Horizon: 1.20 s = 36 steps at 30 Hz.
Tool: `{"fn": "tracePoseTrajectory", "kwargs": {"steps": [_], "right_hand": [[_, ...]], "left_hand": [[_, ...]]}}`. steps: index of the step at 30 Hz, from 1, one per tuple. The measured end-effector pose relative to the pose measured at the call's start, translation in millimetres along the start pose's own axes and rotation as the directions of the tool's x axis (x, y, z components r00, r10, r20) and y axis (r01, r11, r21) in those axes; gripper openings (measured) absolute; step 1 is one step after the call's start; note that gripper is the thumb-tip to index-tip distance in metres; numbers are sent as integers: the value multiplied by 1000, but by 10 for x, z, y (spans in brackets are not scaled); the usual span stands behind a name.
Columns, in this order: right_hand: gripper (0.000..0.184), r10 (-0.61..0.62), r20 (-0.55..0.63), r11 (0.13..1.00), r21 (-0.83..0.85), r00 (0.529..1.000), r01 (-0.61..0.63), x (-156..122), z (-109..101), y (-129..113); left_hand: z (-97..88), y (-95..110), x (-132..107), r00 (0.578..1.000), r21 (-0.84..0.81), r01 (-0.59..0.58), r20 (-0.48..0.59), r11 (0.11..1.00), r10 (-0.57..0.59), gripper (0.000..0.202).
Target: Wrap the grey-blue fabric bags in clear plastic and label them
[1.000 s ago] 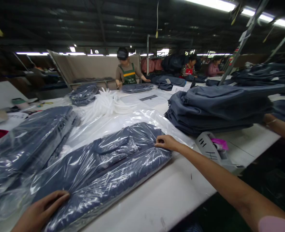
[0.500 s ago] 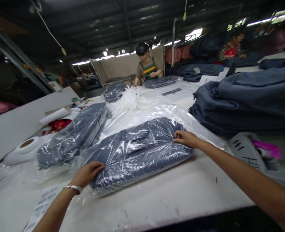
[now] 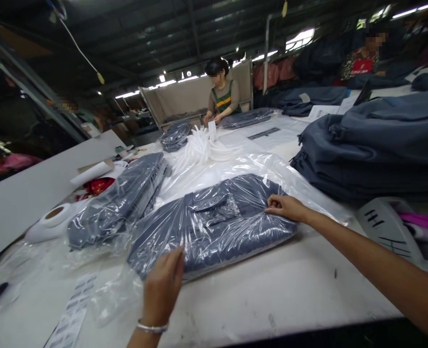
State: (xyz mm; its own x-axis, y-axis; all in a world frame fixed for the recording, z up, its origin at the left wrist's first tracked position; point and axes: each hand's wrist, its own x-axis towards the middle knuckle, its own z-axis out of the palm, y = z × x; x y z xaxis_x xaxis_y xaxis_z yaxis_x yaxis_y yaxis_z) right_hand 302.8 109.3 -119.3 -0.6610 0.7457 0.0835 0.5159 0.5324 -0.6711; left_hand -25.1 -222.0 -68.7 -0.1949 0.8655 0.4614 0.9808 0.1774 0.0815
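Observation:
In front of me on the table lies a folded dark blue-grey bag (image 3: 214, 241) inside a clear plastic bag (image 3: 243, 232). My right hand (image 3: 286, 209) is closed in a pinch on the plastic near its right end. At the near edge, left of the middle, my left hand (image 3: 163, 285) has its fingers drawn together at the film, with a ridge of plastic rising at the fingertips; it wears a bracelet. Loose film spreads out past the left end. Close by on the left is another plastic-wrapped stack (image 3: 118, 203).
A tall pile of dark blue bags (image 3: 377, 150) stands at right, above a grey bin (image 3: 375, 222). White strips (image 3: 199, 147) lie beyond the package. At left are a white roll (image 3: 54, 216) and a label sheet (image 3: 72, 309). A co-worker (image 3: 223, 94) stands across the table.
My left hand has left the package's left end and moved right along its near edge. My right hand keeps its pinch. The co-worker now holds a small white tag.

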Motion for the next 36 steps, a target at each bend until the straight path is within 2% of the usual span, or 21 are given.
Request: {"fn": "tracePoseTrajectory", "kwargs": {"steps": [3,5,10,14,16,21,24,27,30,32,33,34,36], "right_hand": [[41,-5,6,1000,12,1000,5,1,8,6],[41,-4,15,1000,27,1000,3,7,12,22],[44,-18,60,999,32,998,16,50,-112,34],[40,-56,108,986,-149,993,72,119,-332,-25],[36,-65,88,970,-228,994,83,166,-414,-39],[23,-77,-13,953,-294,997,70,187,-533,-50],[15,-115,-155,944,-323,981,59,-17,-537,-191],[26,-215,-284,936,-333,934,114,-376,-381,-424],[34,-317,-226,885,-419,921,202,-709,-123,-608],[44,-266,-180,852,-503,947,144,-865,-17,-674],[48,-224,-200,842,-533,954,86,-937,-10,-694],[51,-193,-246,836,-548,950,28,-1017,-39,-707],[48,-193,-371,826,-560,909,-53,-1244,-195,-703]], "left_hand": [[226,408,-90,975,-102,-128,170,986,144,41],[354,491,-48,956,-79,-153,241,985,168,47],[484,332,128,926,-33,-125,354,992,128,54],[526,245,118,911,-44,-136,388,990,142,58],[556,219,104,909,-40,-136,393,990,141,59],[595,174,132,883,-23,-129,452,991,125,60],[580,191,146,868,-2,-117,485,993,104,60],[556,229,147,871,37,-112,485,993,80,58],[539,259,156,864,69,-117,499,991,67,58],[532,266,169,857,88,-123,511,988,62,59],[530,266,175,853,97,-128,519,987,60,59],[528,265,180,850,105,-134,524,985,59,59],[529,259,185,846,114,-148,529,982,66,59]]}}
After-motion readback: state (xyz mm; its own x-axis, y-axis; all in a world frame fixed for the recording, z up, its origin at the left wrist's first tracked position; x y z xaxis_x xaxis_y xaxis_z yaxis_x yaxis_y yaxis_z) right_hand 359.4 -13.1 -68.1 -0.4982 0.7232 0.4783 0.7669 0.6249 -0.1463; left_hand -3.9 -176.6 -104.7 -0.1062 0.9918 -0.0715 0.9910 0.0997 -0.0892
